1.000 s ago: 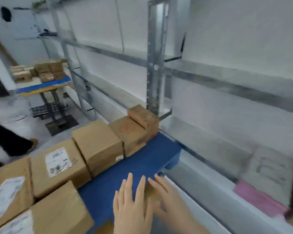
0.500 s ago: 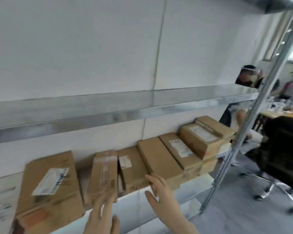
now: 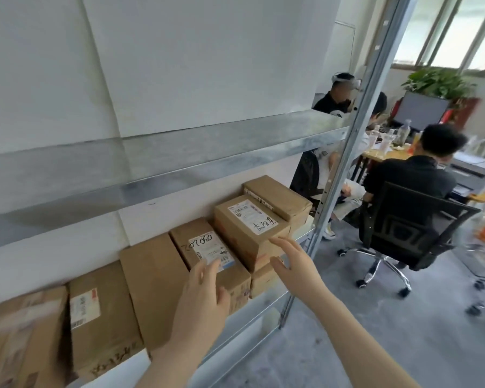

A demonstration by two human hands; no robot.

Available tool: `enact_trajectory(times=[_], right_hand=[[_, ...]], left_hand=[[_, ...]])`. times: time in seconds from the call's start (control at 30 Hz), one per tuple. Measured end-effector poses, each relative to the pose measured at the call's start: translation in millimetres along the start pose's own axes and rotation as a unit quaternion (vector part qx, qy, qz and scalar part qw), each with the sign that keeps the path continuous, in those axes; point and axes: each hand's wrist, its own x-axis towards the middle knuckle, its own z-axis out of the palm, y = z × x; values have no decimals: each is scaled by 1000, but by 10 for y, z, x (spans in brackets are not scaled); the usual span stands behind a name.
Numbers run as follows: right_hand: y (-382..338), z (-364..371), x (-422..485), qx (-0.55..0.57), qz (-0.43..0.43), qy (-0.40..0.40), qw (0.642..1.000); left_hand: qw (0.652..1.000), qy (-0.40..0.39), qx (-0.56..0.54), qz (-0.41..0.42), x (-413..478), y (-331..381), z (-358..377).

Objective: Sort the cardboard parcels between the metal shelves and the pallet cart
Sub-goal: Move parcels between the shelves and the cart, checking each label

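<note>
Several cardboard parcels lie in a row on the lower metal shelf [image 3: 244,326]. One parcel with a handwritten white label [image 3: 207,247] sits in the middle. A taller labelled parcel [image 3: 249,228] is stacked to its right, with another parcel [image 3: 277,197] behind it. My left hand [image 3: 202,298] hovers open over the front of the middle parcel. My right hand [image 3: 291,261] is open, its fingertips at the front corner of the taller parcel. Neither hand grips anything. The pallet cart is out of view.
An upper metal shelf [image 3: 179,161] runs above the parcels. The rack's upright post [image 3: 345,163] stands right of my hands. Beyond it are seated people [image 3: 412,175], a black office chair [image 3: 403,233], a desk with a monitor [image 3: 420,110] and grey floor.
My view swung from the blue cart to the shelf and moved rightward. Both hands rose and reached forward to the labelled parcels at the shelf's right end.
</note>
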Motion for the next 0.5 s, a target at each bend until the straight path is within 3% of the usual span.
enact_trajectory(times=[0.2,0.5], right_hand=[[198,-90,529,-5,15,32,999],[381,92,959,-36,65,90,993]], left_hand=[[999,-38,9,6,604,148,248],[994,-40,7,-104,1296,201,762]])
